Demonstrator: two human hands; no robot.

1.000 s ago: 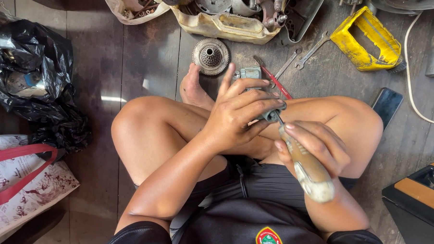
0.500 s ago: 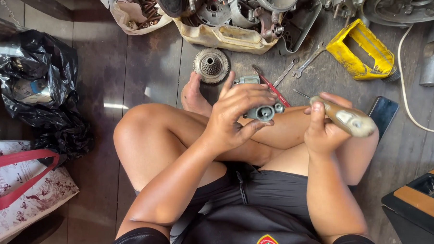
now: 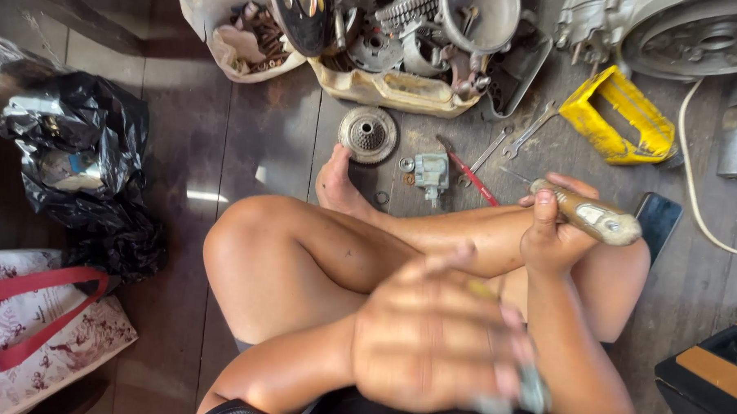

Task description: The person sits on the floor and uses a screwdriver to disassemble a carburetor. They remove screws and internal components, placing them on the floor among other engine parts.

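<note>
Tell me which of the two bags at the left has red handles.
The white patterned bag in the lower left corner has the red handles. The other, a crumpled black plastic bag above it, shows none.

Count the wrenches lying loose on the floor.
2 that show. One wrench lies just right of the small grey metal part. The other wrench lies beside the yellow bracket. More may be hidden among the engine parts in the tray.

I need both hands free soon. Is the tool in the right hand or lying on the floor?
In hand: the right hand is closed round the tool, held above the floor.
</note>
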